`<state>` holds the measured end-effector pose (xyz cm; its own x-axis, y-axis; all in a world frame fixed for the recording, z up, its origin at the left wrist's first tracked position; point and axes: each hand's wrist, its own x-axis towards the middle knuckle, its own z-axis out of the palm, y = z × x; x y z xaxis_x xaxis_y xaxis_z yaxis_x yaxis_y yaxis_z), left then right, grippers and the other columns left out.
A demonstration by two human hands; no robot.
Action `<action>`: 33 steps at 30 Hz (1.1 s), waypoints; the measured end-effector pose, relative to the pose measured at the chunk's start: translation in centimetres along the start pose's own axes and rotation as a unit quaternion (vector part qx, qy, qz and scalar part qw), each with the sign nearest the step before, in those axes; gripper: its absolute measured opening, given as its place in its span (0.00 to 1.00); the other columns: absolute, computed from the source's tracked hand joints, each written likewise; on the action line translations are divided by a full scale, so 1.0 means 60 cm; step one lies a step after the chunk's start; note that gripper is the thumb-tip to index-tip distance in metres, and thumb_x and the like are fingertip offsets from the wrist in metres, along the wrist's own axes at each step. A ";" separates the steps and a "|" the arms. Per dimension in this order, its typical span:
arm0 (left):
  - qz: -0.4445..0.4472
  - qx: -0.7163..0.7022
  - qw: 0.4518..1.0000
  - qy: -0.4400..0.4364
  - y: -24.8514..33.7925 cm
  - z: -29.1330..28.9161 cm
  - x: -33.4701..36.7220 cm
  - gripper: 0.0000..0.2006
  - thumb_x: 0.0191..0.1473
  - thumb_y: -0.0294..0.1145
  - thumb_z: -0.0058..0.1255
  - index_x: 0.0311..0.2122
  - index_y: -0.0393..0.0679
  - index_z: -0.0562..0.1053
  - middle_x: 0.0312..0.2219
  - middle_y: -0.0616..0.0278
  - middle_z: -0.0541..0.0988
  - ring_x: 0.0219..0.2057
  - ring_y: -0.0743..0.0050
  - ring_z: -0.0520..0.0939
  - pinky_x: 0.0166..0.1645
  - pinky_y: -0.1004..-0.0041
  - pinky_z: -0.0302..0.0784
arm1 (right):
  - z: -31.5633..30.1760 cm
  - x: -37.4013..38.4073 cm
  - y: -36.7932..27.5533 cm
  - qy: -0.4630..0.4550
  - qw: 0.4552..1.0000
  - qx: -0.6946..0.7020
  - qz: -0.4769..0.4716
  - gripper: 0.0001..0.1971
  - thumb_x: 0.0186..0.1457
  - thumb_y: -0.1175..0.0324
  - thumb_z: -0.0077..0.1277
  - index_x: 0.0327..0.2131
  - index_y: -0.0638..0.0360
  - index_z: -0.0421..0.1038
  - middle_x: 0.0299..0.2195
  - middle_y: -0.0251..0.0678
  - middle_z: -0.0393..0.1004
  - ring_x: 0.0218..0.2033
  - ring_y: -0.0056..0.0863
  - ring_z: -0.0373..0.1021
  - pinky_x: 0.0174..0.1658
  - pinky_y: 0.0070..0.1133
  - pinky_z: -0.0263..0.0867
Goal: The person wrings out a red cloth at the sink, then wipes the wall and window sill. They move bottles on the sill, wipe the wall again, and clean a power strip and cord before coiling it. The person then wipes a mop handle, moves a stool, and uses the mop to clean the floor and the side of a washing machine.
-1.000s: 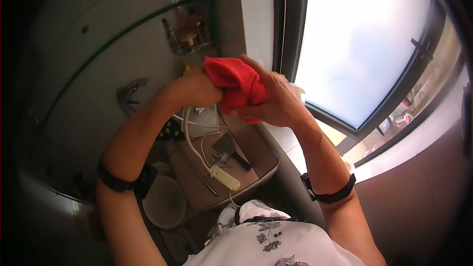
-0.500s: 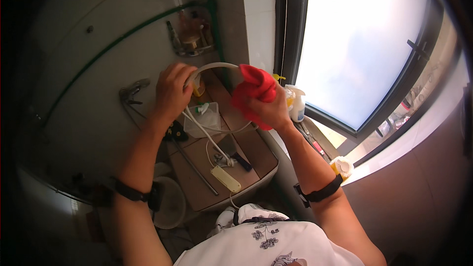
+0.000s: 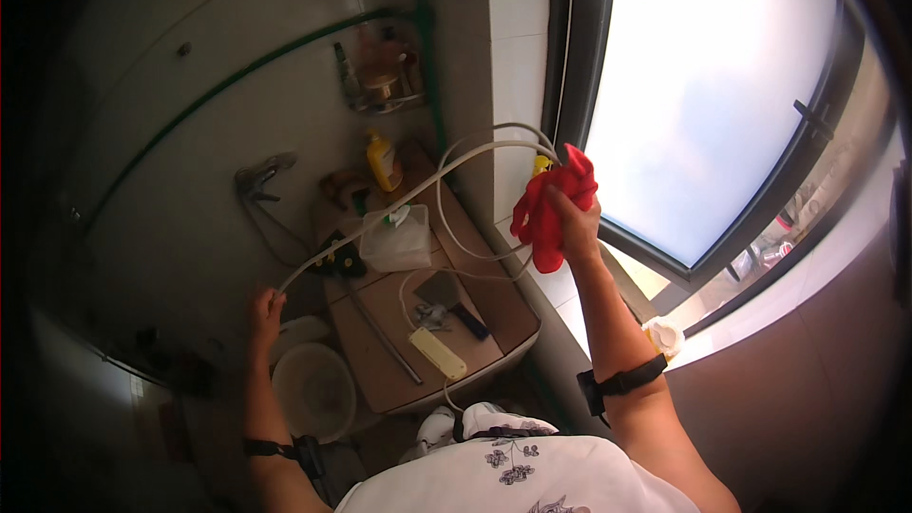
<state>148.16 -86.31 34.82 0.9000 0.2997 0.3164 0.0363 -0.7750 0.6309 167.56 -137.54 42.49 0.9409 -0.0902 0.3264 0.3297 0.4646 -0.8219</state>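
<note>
One white shirt with a dark flower print (image 3: 513, 470) fills the bottom middle of the frame, and on either side of it bare forearms (image 3: 619, 318) reach upward, each with a black strap (image 3: 635, 377) round it. The left hand (image 3: 266, 313), left of centre in the frame and slightly blurred, is closed round a white cable (image 3: 413, 192), which rises in a long arc across the middle to a red cloth (image 3: 543, 223) right of centre. The right hand (image 3: 578, 218) grips that bunched cloth, and the cable meets its folds; whether the fingers also hold the cable through the fabric, I cannot tell. Another loop hangs just left of the cloth. Near the lower middle, a cream power strip (image 3: 437, 353) lies on the tan table (image 3: 370, 370), close to a dark-handled tool (image 3: 470, 321); a thin cord (image 3: 451, 270) curves from near the strip toward the cloth. A metal rod (image 3: 375, 318) slants to the strip's left, and a pale round basin (image 3: 313, 389) stands beside the table, lower left. Farther up the tabletop sit a clear plastic tub (image 3: 404, 247) and an upright yellow bottle (image 3: 383, 161). Beyond, a metal tap (image 3: 261, 180) juts from the wall at left, a laden corner shelf (image 3: 385, 106) hangs at upper centre beside a green pipe (image 3: 285, 52), and a bright window (image 3: 703, 85) occupies the upper right.
</note>
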 end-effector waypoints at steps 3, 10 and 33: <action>-0.042 -0.076 0.996 -0.005 0.010 -0.030 -0.034 0.13 0.56 0.36 0.45 0.23 0.40 0.67 0.12 0.66 0.62 0.15 0.83 0.63 0.23 0.75 0.61 | 0.006 -0.004 0.040 -0.039 0.997 -0.062 0.016 0.19 0.45 0.73 0.56 0.43 0.62 0.66 0.34 0.34 0.72 0.34 0.23 0.69 0.39 0.21 0.67; -0.103 -0.033 0.994 0.028 0.073 -0.029 -0.068 0.13 0.54 0.39 0.48 0.25 0.40 0.70 0.15 0.67 0.68 0.20 0.82 0.67 0.25 0.74 0.64 | -0.022 -0.040 0.173 -0.022 0.982 -0.148 0.113 0.24 0.44 0.70 0.58 0.47 0.59 0.65 0.37 0.34 0.72 0.38 0.25 0.69 0.43 0.22 0.66; 0.005 -0.050 0.994 -0.102 0.330 0.051 0.068 0.12 0.56 0.35 0.44 0.26 0.37 0.70 0.12 0.68 0.68 0.12 0.84 0.68 0.17 0.75 0.62 | 0.035 0.028 0.002 -0.014 0.993 0.113 0.027 0.27 0.60 0.50 0.36 0.55 0.59 0.53 0.49 0.37 0.63 0.49 0.28 0.62 0.53 0.25 0.58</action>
<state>153.88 -102.15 46.43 0.9696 0.1653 0.1805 -0.0082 -0.7151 0.6990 169.01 -135.81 43.91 0.9535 -0.0368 0.2992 0.2492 0.6548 -0.7135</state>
